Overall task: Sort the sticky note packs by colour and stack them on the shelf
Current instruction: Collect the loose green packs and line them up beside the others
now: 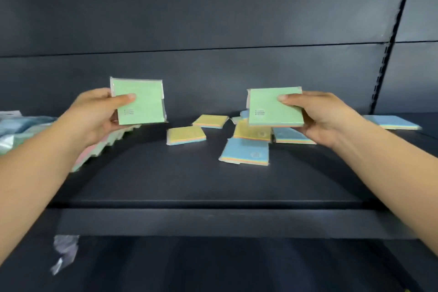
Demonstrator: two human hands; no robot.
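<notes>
Now both hands pinch green packs (thumbs on top): left hand [94,116] one green pack [139,102], right hand [324,116] another green pack [272,109].

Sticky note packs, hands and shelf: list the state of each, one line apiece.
Left hand: grips a green pack, held up.
Right hand: grips another green pack, held up.
Yellow packs: lying loose, unsorted.
Blue pack: lying flat, unstacked.
Shelf: holds scattered packs.
</notes>
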